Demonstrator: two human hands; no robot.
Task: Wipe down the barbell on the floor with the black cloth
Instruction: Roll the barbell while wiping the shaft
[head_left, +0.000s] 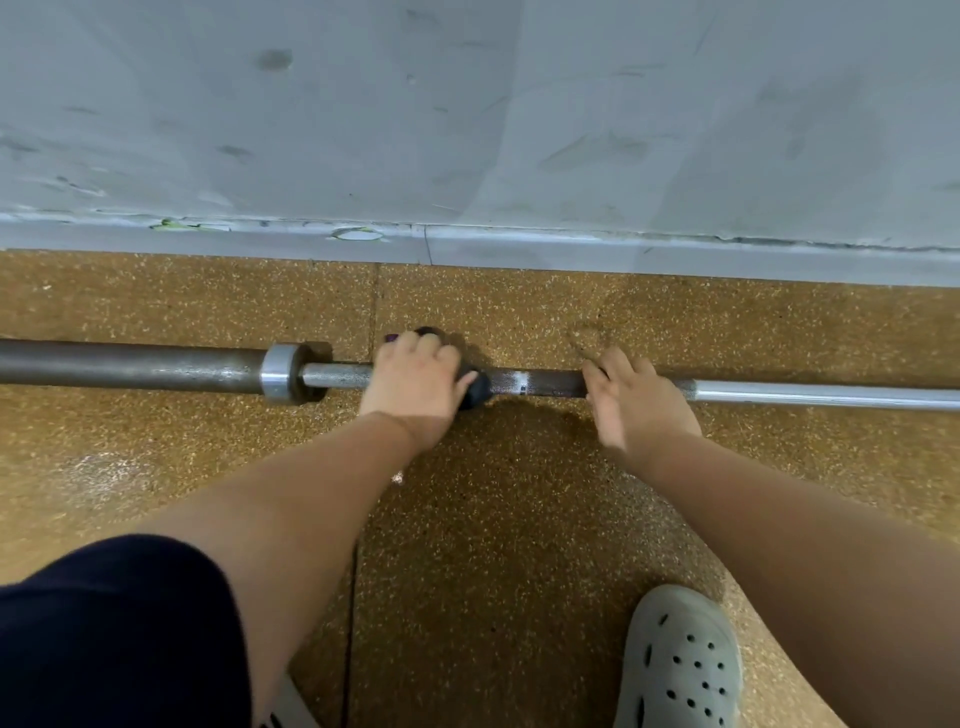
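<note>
Barbell (540, 382) lies on speckled, perhaps damp floor (519, 519) along scuffed wall (467, 104).

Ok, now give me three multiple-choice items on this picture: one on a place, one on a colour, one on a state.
1. Where on the barbell is the cloth?
A. between the collar and the right hand
B. at the far left end
C. at the far right end

2. What colour is the shoe?
A. red
B. grey
C. yellow

3. How is the cloth?
A. lying loose, untouched
B. draped over the shoe
C. gripped by the left hand on the barbell

Answers: 1 A, it shows just right of the collar and left of the right hand; 2 B, the shoe is pale grey; 3 C, the fingers curl round it on the barbell.
</note>
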